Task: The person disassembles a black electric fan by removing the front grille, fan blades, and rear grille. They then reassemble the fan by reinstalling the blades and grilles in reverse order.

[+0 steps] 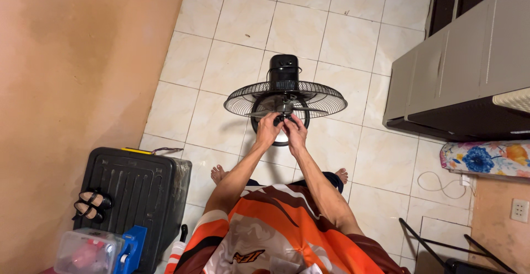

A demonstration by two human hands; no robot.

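A black floor fan [285, 94] stands on the tiled floor [243, 25], just beyond the person's bare feet, its rear grille lying open toward the camera. Both hands meet at the hub in the grille's middle: the left hand [269, 130] and right hand [296, 132] have fingers pinched narrow around a small black part [280, 118] there. A black crate [132, 188] sits near left.

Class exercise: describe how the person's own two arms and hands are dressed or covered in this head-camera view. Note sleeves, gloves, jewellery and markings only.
Both hands are bare: the left hand and right hand show no gloves, and no rings or watch can be made out. The forearms are uncovered. The shirt is short-sleeved, orange with white and dark brown swirling bands and a small emblem on the front.
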